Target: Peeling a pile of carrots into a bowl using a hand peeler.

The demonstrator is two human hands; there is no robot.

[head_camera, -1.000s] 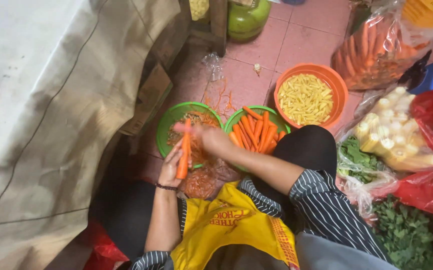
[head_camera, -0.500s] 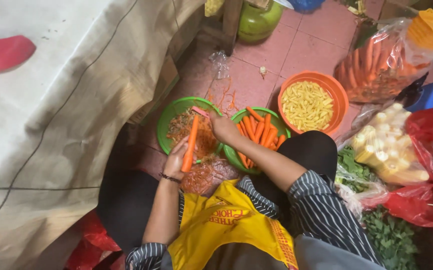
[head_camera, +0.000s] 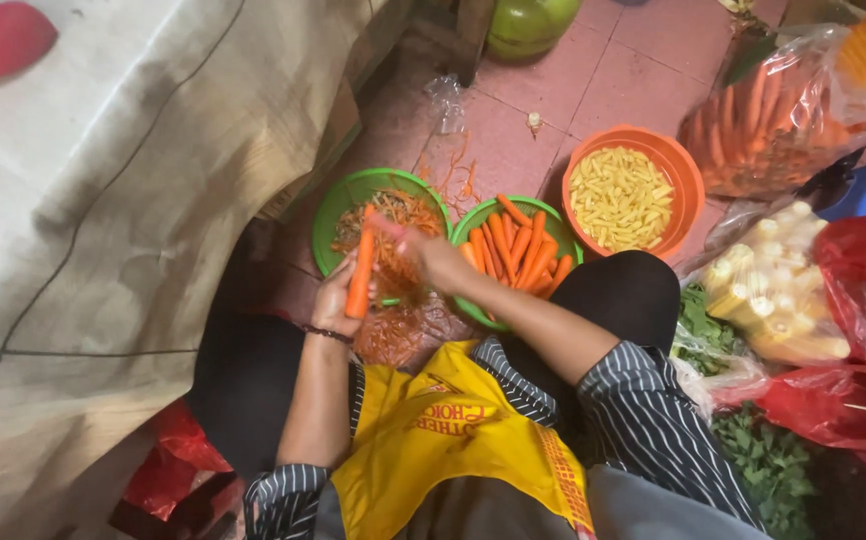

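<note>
My left hand [head_camera: 334, 299] grips an orange carrot [head_camera: 360, 268] held upright over a green bowl [head_camera: 345, 197] of carrot peelings. My right hand [head_camera: 433, 255] is blurred, closed on a small peeler near the carrot's upper end; the tool itself is hard to make out. Just right of it stands a second green bowl [head_camera: 556, 224] holding several peeled carrots [head_camera: 513, 243]. I wear a yellow apron and striped sleeves.
An orange bowl [head_camera: 681, 172] of pale cut pieces sits further right. Plastic bags hold carrots [head_camera: 778, 115], baby corn [head_camera: 778, 290] and leafy greens [head_camera: 768, 465]. A cloth-covered surface [head_camera: 103, 200] fills the left. A green round container [head_camera: 528, 22] stands on the red tiled floor.
My right hand has moved along the carrot in a peeling stroke. The view has shifted slightly; my left hand still holds the carrot over the peelings bowl.
</note>
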